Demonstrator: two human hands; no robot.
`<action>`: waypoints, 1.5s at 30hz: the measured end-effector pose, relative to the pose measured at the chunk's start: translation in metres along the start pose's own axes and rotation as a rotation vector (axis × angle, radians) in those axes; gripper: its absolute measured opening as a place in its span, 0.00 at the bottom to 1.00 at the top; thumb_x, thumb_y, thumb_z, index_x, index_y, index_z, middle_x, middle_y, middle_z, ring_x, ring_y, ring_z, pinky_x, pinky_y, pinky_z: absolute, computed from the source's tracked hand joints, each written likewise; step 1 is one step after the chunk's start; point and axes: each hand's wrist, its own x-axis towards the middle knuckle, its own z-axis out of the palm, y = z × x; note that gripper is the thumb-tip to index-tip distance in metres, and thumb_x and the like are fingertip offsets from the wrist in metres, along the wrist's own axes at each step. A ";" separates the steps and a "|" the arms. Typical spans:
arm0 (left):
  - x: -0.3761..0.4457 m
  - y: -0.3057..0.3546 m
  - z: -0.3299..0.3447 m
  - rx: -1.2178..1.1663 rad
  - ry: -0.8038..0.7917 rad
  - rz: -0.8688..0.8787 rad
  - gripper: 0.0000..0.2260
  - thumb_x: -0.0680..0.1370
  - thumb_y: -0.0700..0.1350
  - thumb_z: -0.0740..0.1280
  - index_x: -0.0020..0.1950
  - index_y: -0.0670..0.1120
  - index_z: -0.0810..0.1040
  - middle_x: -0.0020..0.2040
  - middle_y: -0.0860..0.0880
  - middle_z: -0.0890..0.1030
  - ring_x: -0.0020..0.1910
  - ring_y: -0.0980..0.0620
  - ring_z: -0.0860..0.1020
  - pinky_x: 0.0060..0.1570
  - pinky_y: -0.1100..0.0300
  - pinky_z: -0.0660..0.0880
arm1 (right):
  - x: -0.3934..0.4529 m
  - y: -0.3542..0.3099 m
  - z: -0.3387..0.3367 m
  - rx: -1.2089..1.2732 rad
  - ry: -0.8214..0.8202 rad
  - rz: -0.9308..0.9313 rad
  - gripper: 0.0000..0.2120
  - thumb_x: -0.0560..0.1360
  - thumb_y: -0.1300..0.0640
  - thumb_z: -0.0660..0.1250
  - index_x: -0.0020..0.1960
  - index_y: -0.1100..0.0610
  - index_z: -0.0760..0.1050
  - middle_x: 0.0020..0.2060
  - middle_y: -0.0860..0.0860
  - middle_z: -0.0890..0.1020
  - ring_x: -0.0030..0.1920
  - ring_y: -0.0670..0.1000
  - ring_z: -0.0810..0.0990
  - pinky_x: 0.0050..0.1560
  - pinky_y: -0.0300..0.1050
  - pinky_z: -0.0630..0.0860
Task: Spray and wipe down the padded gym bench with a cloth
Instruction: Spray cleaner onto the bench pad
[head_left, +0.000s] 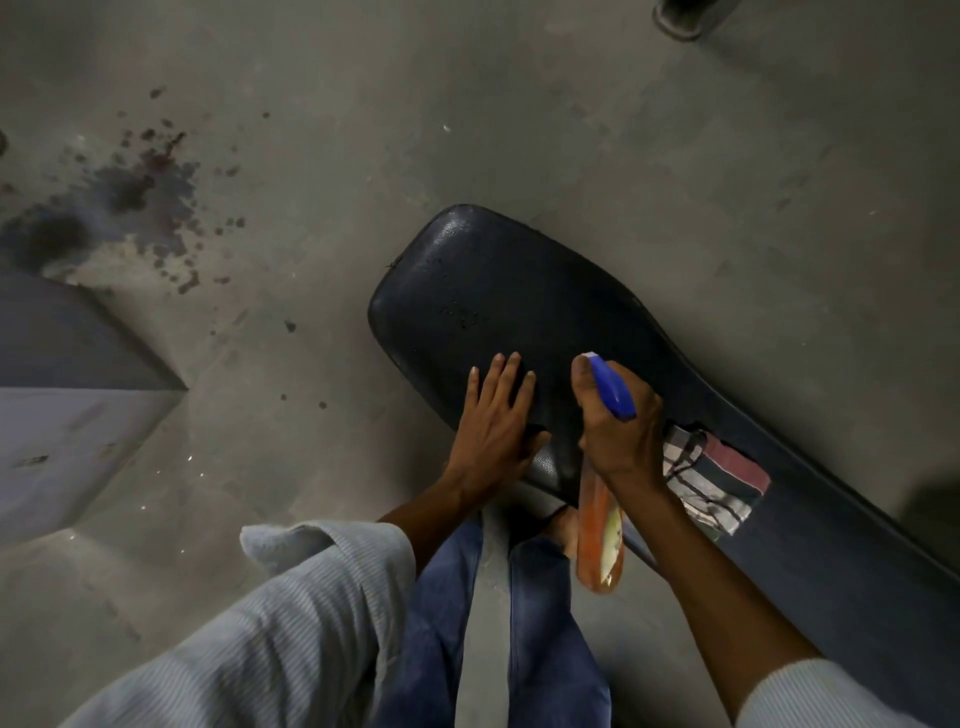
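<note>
The black padded gym bench (483, 291) runs from the centre down to the lower right, with small droplets on its near end. My left hand (493, 426) lies flat on the pad's near edge, fingers spread, holding nothing. Just right of it, my right hand (618, 426) grips an orange spray bottle (597, 530) with a blue trigger head pointing toward the pad's end. A folded checked cloth (711, 478) lies on the pad right behind my right wrist.
Grey concrete floor surrounds the bench, with a dark wet stain (119, 202) at the upper left. A grey slab or step (67, 395) sits at the left edge. My jeans-clad legs (519, 623) stand against the bench's near side.
</note>
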 end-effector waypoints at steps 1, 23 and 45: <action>0.001 0.000 0.000 0.006 -0.009 0.003 0.38 0.83 0.62 0.64 0.86 0.46 0.56 0.87 0.40 0.49 0.86 0.39 0.44 0.84 0.36 0.42 | 0.000 0.001 -0.004 0.005 0.012 0.000 0.19 0.84 0.41 0.66 0.39 0.50 0.74 0.31 0.47 0.74 0.31 0.46 0.74 0.38 0.42 0.71; 0.019 0.018 -0.012 0.133 -0.158 0.094 0.44 0.79 0.65 0.69 0.87 0.47 0.54 0.87 0.41 0.49 0.86 0.37 0.44 0.80 0.38 0.36 | -0.043 0.037 -0.046 0.063 0.232 0.222 0.31 0.76 0.22 0.59 0.37 0.50 0.74 0.31 0.51 0.78 0.36 0.58 0.80 0.44 0.56 0.80; 0.015 -0.008 -0.031 0.163 -0.219 0.217 0.43 0.80 0.61 0.70 0.87 0.45 0.54 0.87 0.41 0.49 0.87 0.40 0.45 0.82 0.39 0.37 | -0.087 0.039 -0.026 0.175 0.302 0.330 0.28 0.77 0.26 0.62 0.41 0.51 0.76 0.33 0.51 0.78 0.36 0.54 0.79 0.42 0.49 0.76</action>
